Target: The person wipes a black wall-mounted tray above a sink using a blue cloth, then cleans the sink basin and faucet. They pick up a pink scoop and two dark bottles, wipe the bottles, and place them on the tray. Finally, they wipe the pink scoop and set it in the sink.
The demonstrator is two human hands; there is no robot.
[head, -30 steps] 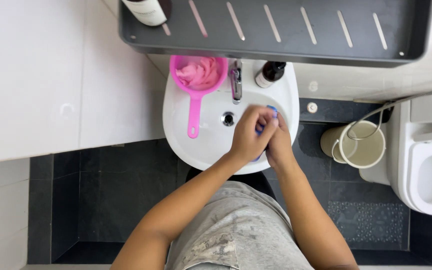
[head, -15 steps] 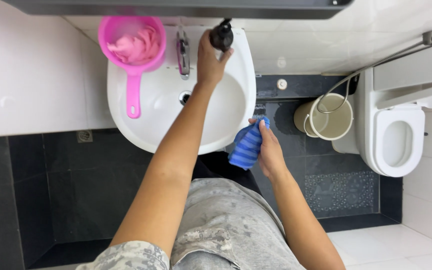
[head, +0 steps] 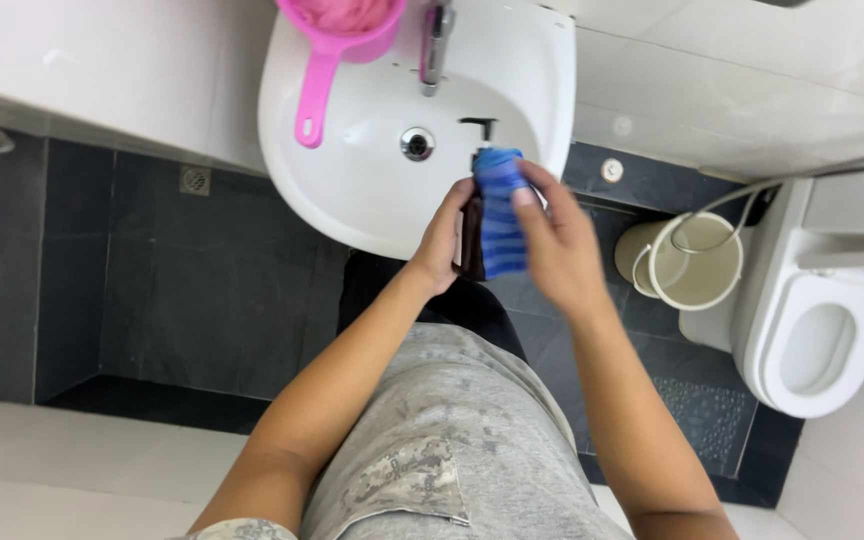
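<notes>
My left hand [head: 444,238] grips a dark pump bottle [head: 472,228], its black pump head [head: 479,125] pointing over the white sink [head: 352,190]. My right hand [head: 554,240] holds a blue ribbed scrubbing cloth [head: 498,212] pressed against the bottle just below the pump. Both hands hover over the sink's front right rim.
A pink scoop [head: 330,40] with pink cloth inside rests on the sink's back left, beside the tap [head: 434,45] and drain [head: 417,143]. A cream bucket [head: 687,262] and white toilet [head: 820,330] stand to the right. Dark tiled floor [head: 182,290] with a floor drain [head: 194,180] lies left.
My left hand has brought the pump bottle from the sink's back edge to the front rim. My right hand raised the blue cloth up against it.
</notes>
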